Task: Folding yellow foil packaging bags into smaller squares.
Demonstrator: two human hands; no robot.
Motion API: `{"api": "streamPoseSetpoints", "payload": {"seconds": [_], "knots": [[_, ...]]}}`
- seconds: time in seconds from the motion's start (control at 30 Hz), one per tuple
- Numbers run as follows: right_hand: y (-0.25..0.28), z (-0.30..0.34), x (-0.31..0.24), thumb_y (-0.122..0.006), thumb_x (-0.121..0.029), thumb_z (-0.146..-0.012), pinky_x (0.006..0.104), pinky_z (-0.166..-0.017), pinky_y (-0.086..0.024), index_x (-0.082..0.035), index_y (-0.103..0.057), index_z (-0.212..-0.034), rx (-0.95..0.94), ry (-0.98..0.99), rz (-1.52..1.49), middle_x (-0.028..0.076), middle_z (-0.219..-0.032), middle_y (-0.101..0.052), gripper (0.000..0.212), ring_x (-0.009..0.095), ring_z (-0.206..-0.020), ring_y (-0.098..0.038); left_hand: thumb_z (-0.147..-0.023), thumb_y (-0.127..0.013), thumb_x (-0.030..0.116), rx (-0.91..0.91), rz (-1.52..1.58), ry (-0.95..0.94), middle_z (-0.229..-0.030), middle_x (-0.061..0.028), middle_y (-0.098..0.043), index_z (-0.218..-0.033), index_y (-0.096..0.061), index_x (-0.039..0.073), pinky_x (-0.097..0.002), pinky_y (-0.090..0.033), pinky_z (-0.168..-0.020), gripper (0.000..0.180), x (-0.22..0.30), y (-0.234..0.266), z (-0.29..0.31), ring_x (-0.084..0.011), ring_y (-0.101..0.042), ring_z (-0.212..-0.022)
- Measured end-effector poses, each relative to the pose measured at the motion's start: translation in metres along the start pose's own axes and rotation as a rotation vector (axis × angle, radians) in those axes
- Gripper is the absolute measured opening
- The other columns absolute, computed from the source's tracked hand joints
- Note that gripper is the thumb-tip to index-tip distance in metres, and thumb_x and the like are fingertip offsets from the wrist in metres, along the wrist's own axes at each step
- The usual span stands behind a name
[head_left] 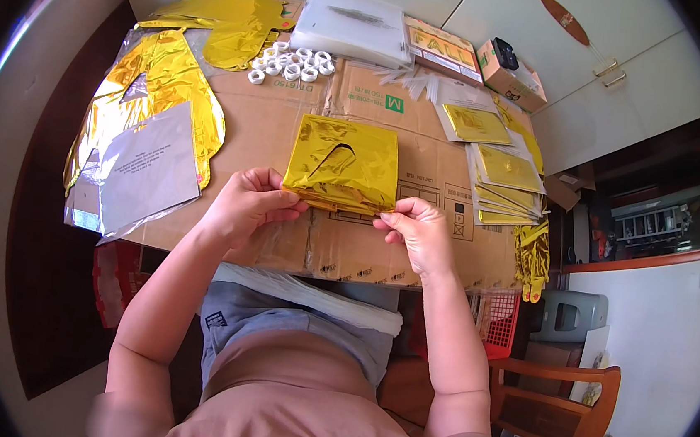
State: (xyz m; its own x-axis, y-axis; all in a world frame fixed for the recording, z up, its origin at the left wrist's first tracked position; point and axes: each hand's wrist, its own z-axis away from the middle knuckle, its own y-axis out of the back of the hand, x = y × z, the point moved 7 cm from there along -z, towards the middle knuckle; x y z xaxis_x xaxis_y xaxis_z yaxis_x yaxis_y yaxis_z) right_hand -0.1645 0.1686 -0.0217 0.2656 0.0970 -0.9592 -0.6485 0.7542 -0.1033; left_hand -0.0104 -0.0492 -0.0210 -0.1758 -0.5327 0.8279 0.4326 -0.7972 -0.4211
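A folded gold foil balloon (pixel 360 153) lies on the cardboard-covered table in front of me, roughly rectangular, with a curved cut-out shape showing on its upper face. My left hand (pixel 253 203) pinches its near left corner between thumb and fingers. At the near right corner, my right hand (pixel 417 231) grips the foil edge the same way. Between my hands the near edge shows several loose, crinkled layers.
Unfolded gold foil balloons (pixel 183 79) and a grey printed sheet (pixel 151 159) lie at left. White tape rings (pixel 293 65) and stacked clear bags (pixel 354 27) sit at the back. Packed gold foil pieces (pixel 508 167) are piled at right. A wooden chair (pixel 553 369) stands at lower right.
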Motion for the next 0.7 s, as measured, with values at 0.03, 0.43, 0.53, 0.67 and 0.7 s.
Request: {"api": "streamPoseSetpoints", "payload": {"seconds": [0.03,0.43,0.53,0.67,0.7], "knots": [[-0.001,0.0003,0.0003,-0.068,-0.001,-0.09,0.0247,-0.061,-0.056,-0.002,-0.067,-0.094,0.005,0.006,-0.035,0.008,-0.09,-0.072,0.004,0.017,-0.081,-0.073,-0.094,-0.065,-0.001,-0.001,0.003,-0.001,-0.099,-0.0109,-0.071,-0.092,-0.061,0.003,-0.0294,-0.062,-0.079,0.006,0.0001,-0.0002,0.0,-0.0194,-0.073,-0.09],[-0.0019,-0.0014,0.0004,-0.071,-0.013,-0.093,0.0349,-0.076,-0.06,-0.004,-0.068,-0.096,0.028,-0.1,-0.274,0.011,-0.093,-0.072,0.01,0.023,-0.083,-0.073,-0.093,-0.067,-0.001,0.02,-0.083,-0.073,-0.096,-0.0097,-0.071,-0.092,-0.062,0.001,-0.028,-0.061,-0.079,0.005,0.0029,-0.0054,0.0021,-0.0174,-0.073,-0.089],[-0.0015,-0.0035,0.0017,-0.073,-0.013,-0.093,0.0334,-0.075,-0.06,-0.003,-0.068,-0.094,0.058,-0.083,-0.219,0.009,-0.089,-0.071,0.01,0.021,-0.081,-0.072,-0.093,-0.067,-0.001,0.02,-0.085,-0.08,-0.096,-0.0097,-0.071,-0.092,-0.062,0.001,-0.0273,-0.061,-0.079,0.006,0.0035,-0.0059,0.0027,-0.0172,-0.073,-0.088],[-0.004,-0.0033,0.0017,-0.072,-0.012,-0.093,0.0313,-0.074,-0.06,-0.003,-0.068,-0.091,0.056,-0.052,-0.259,0.009,-0.086,-0.071,0.01,0.019,-0.077,-0.071,-0.092,-0.068,-0.001,0.029,-0.1,-0.099,-0.096,-0.0102,-0.071,-0.091,-0.062,0.002,-0.0264,-0.061,-0.078,0.006,0.003,-0.0056,0.0028,-0.0165,-0.072,-0.088],[-0.0039,-0.0033,0.0022,-0.072,-0.011,-0.093,0.0315,-0.074,-0.06,-0.003,-0.068,-0.09,0.054,-0.047,-0.27,0.009,-0.086,-0.071,0.01,0.019,-0.077,-0.071,-0.092,-0.068,-0.001,0.032,-0.102,-0.105,-0.095,-0.0103,-0.072,-0.091,-0.062,0.002,-0.0263,-0.061,-0.078,0.006,0.0028,-0.0065,0.0035,-0.0164,-0.072,-0.088]]}}
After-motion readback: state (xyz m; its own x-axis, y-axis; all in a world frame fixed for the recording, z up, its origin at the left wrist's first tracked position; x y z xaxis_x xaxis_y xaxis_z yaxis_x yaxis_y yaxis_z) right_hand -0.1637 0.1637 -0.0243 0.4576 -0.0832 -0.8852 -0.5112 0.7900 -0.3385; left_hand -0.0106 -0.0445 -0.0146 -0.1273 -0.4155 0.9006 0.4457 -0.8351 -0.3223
